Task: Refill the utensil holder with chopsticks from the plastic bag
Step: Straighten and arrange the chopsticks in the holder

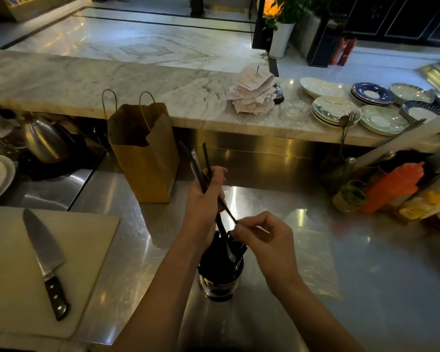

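Note:
A metal utensil holder (220, 283) stands on the steel counter, packed with several dark chopsticks. My left hand (203, 196) is just above it, closed around a bundle of dark chopsticks (201, 163) that point up and away, their lower ends reaching down toward the holder. My right hand (262, 237) is to the right of the holder's mouth, pinching the lower tip of one chopstick from the bundle. A clear plastic bag (313, 257) lies flat on the counter to the right of the holder, partly under my right forearm.
A brown paper bag (144, 153) stands behind the holder. A white cutting board (87, 250) with a large knife (45, 250) lies at left. Kettle (45, 142) and plate far left; sauce bottles (391, 189) at right. Stacked plates (335, 110) and receipts (252, 95) sit on the marble ledge.

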